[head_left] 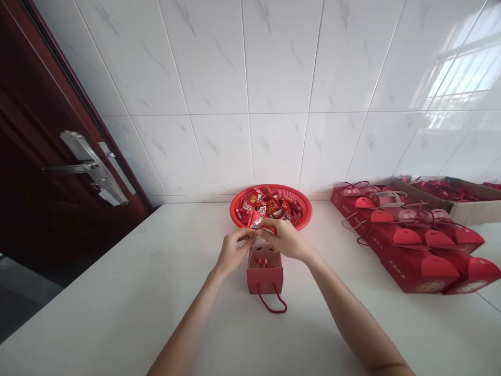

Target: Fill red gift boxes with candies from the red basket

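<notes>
An open red gift box [265, 281] stands on the white table, its cord handle hanging toward me. Behind it, a round red basket [307, 203] holds many small wrapped candies [270, 203]. My left hand [234, 249] is above the box's left rear edge, its fingers pinched together; whether anything is between them cannot be made out. My right hand [285, 239] has its fingers closed on a red candy packet over the back of the box, close to the left fingertips. Some red pieces show inside the box.
Closed red gift boxes [407, 269] stand in rows on the right of the table [156, 292]. Behind them is a cardboard carton [475, 211] with dark red ribbons. A tiled wall [219, 62] rises behind, and a dark red door [47, 104] is at the left.
</notes>
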A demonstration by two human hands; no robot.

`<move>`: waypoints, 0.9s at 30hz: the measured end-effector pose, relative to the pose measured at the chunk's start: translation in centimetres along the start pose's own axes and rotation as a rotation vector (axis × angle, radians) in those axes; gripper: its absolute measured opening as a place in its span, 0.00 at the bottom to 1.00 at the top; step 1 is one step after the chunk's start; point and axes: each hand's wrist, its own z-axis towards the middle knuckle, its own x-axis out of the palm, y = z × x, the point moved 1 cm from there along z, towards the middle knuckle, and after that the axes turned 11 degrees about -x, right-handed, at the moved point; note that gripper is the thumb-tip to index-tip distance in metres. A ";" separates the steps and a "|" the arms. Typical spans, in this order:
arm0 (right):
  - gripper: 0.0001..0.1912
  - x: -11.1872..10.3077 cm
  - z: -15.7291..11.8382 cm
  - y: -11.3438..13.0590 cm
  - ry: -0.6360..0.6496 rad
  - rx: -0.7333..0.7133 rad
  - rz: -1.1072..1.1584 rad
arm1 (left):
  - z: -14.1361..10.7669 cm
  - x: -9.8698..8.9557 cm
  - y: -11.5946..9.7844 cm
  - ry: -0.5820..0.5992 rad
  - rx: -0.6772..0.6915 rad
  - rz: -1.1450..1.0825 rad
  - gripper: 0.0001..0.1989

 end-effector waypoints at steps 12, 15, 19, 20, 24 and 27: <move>0.07 -0.1 -0.1 0.1 -0.054 -0.022 0.232 | 0.0 -0.1 0.4 -0.010 -0.047 -0.041 0.11; 0.09 0.3 0.0 -0.2 -0.017 -0.067 0.123 | 0.1 -0.1 0.5 -0.009 -0.057 -0.045 0.11; 0.07 0.4 0.0 -0.6 -0.018 -0.074 -0.004 | 0.1 -0.2 0.6 -0.009 -0.060 -0.058 0.12; 0.06 0.4 0.0 -0.6 -0.027 -0.071 -0.028 | 0.1 -0.2 0.6 -0.010 -0.060 -0.058 0.11; 0.04 -0.7 -0.1 -0.6 -0.081 -0.040 -0.056 | 0.0 -0.2 0.6 -0.015 -0.053 -0.042 0.10; 0.04 -2.1 -0.3 -0.8 -0.133 -0.041 -0.028 | 0.0 -0.2 0.8 -0.018 -0.053 -0.020 0.09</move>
